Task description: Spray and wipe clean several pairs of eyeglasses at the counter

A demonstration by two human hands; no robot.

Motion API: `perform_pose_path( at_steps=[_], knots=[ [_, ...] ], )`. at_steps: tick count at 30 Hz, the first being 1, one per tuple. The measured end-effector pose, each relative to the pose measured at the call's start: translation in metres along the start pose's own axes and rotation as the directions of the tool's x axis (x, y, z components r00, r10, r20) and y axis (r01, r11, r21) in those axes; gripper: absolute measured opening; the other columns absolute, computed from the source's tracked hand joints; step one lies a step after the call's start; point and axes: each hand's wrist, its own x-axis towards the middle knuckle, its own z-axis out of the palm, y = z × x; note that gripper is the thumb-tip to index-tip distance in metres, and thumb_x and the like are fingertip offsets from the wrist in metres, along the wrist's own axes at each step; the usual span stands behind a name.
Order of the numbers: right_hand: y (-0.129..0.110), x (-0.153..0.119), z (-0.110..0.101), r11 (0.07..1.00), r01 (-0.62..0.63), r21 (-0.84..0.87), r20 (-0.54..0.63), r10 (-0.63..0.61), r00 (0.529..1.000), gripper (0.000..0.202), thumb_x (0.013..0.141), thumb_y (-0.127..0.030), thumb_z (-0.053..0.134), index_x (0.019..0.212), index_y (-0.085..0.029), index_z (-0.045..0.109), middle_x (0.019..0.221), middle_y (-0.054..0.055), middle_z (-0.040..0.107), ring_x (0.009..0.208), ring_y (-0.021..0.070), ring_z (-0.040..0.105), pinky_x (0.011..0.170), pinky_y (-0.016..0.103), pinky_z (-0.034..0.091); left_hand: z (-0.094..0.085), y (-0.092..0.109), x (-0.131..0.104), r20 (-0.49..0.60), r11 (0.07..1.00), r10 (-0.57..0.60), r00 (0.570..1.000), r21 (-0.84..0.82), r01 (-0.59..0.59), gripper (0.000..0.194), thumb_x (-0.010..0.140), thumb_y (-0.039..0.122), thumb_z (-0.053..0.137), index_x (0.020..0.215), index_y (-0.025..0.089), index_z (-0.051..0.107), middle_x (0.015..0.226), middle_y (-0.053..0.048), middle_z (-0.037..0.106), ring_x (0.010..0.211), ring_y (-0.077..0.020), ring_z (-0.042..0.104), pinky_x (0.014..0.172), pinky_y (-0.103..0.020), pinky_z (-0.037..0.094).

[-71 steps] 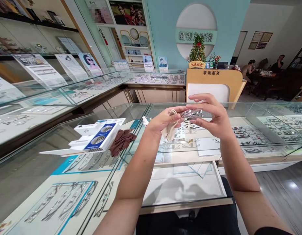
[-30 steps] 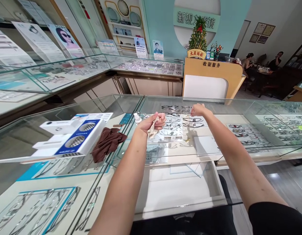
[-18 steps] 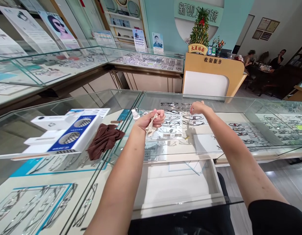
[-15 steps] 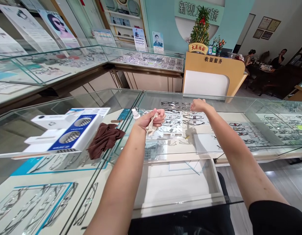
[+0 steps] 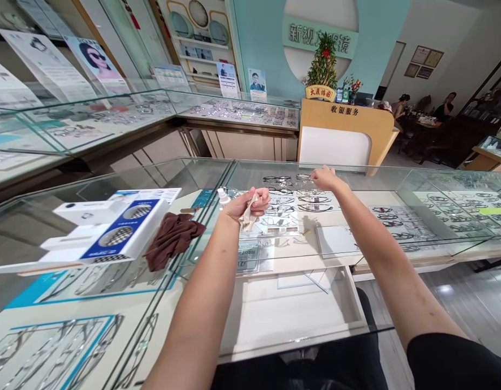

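My left hand [image 5: 256, 203] is closed around a crumpled beige cloth [image 5: 248, 215], held above the glass counter. Just behind that wrist stands a small white spray bottle [image 5: 223, 197]. My right hand [image 5: 324, 177] reaches toward the far side of the counter, its fingers pinched at the right end of a pair of eyeglasses [image 5: 303, 177]; the fingers partly hide the frame. Nearer me lie dark-framed eyeglasses [image 5: 314, 207] in a column. Another column holds more eyeglasses [image 5: 277, 179] to the left. A brown cloth [image 5: 174, 238] lies bunched on the glass left of my left forearm.
A blue-and-white box [image 5: 126, 230] stands on the counter at the left. An open white drawer [image 5: 291, 314] juts out below my arms. Farther off are a wooden cashier desk [image 5: 335, 141] and two seated people. Display cases with eyeglasses [image 5: 392, 223] extend right.
The view has tilted up slightly, so the scene sits lower. Both hands keep nearly the same places over the counter; the beige cloth stays in my left hand.
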Motion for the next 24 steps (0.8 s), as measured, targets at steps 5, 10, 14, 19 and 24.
perform_pose_path(
  at_steps=[5,10,14,19,24],
  knots=[
    [-0.023,-0.043,-0.028,0.993,0.091,0.073,-0.146,-0.079,0.986,0.051,0.102,-0.016,0.033,0.127,-0.018,0.077,0.160,0.011,0.062,0.126,0.0375,0.050,0.105,0.053,0.039,0.002,0.001,0.004,-0.029,1.000,0.006,1.000,-0.012,-0.007,0.059,0.064,0.055,0.102,0.076,0.015,0.061,0.056,0.009,0.036,0.045,-0.0032,0.026,0.041,-0.013,0.025],
    [-0.055,-0.103,-0.027,0.963,0.253,0.096,-0.397,-0.196,0.897,0.053,0.103,-0.019,0.038,0.150,-0.016,0.064,0.162,0.015,0.059,0.122,0.0376,0.049,0.101,0.053,0.040,0.033,0.013,0.024,-0.168,1.000,-0.028,0.985,0.003,0.029,0.045,0.081,0.049,0.092,0.078,0.016,0.062,0.057,0.008,0.040,0.043,-0.0052,0.035,0.039,-0.014,0.028],
    [-0.075,-0.142,-0.005,0.945,0.312,0.098,-0.536,-0.214,0.817,0.060,0.104,-0.018,0.036,0.162,-0.020,0.051,0.169,0.011,0.053,0.121,0.0361,0.049,0.103,0.054,0.038,0.071,0.017,0.040,-0.378,0.996,-0.080,0.922,0.005,0.089,0.037,0.089,0.040,0.084,0.075,0.017,0.059,0.055,0.008,0.042,0.041,-0.0067,0.039,0.036,-0.016,0.033],
    [-0.082,-0.171,0.026,0.929,0.356,0.106,-0.544,-0.245,0.802,0.058,0.106,-0.023,0.038,0.162,-0.020,0.050,0.169,0.011,0.054,0.120,0.0352,0.051,0.104,0.053,0.038,0.101,-0.004,0.027,-0.443,0.973,-0.223,0.868,-0.043,0.228,0.022,0.089,0.027,0.080,0.085,0.017,0.061,0.060,0.005,0.053,0.043,-0.0084,0.046,0.037,-0.018,0.039],
    [-0.079,-0.182,0.051,0.932,0.357,0.063,-0.556,-0.264,0.788,0.055,0.108,-0.027,0.040,0.160,-0.017,0.052,0.167,0.014,0.056,0.121,0.0344,0.053,0.105,0.053,0.039,0.116,-0.038,-0.003,-0.242,0.903,-0.415,0.877,-0.226,0.365,0.024,0.091,0.029,0.077,0.084,0.015,0.060,0.069,0.001,0.057,0.047,-0.0085,0.050,0.037,-0.017,0.036]
  ],
)
